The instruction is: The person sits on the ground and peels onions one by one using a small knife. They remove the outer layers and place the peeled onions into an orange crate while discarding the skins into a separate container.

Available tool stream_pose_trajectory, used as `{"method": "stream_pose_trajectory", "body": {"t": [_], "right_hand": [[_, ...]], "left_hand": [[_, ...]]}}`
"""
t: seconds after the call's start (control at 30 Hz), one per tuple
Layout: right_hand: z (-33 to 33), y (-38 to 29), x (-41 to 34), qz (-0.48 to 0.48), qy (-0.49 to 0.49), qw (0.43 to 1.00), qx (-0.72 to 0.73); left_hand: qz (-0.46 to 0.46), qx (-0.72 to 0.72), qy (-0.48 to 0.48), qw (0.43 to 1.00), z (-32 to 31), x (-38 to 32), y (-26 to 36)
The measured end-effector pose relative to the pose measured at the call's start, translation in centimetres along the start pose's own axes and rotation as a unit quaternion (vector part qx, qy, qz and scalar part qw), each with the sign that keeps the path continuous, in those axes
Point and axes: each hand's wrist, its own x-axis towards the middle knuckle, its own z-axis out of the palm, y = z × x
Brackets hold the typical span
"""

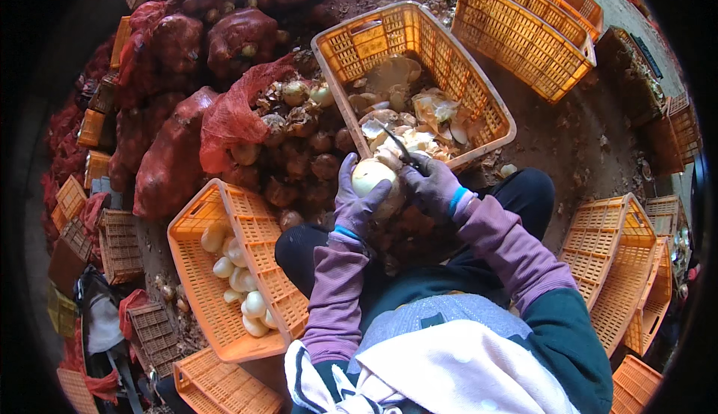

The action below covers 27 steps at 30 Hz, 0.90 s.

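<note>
My left hand (359, 198), in a purple glove, grips a large pale onion (371, 177) whose outer skin is mostly off. My right hand (431, 184), gloved the same way, is closed around a small knife, its dark blade (397, 140) pointing up and left just past the onion. Right behind both hands stands an orange plastic crate (477, 97) with onion skins and peelings (418, 136) inside. To the left, another orange crate (196, 279) holds several peeled white onions (238, 276).
Unpeeled onions (303, 128) spill from an open red mesh sack (238, 114) at the left. Full mesh sacks (174, 156) are piled behind it. Stacked crates (521, 30) stand at back right, with more crates (608, 257) at right. Another crate (227, 383) lies at lower left.
</note>
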Motion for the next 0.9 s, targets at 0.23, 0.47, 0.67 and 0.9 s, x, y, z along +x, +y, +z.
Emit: {"method": "stream_pose_trajectory", "body": {"t": [0.23, 0.47, 0.67, 0.9], "right_hand": [[0.1, 4.0, -3.3, -0.09, 0.026, 0.99, -0.108], [1.2, 2.8, -4.3, -0.011, -0.013, 0.921, -0.389], [0.9, 2.9, -0.2, -0.018, -0.002, 0.896, -0.443], [0.7, 2.0, -2.2, -0.006, -0.037, 0.91, -0.414]], "left_hand": [[-0.07, -0.081, 0.005, 0.994, 0.3, 0.0, 0.6], [-0.07, -0.081, 0.013, 0.994, 0.5, -0.2, -0.1], [-0.065, -0.049, 0.039, 0.996, 1.7, 0.1, 0.5], [-0.057, -0.049, 0.032, 0.997, 0.9, 0.0, -0.4]]}}
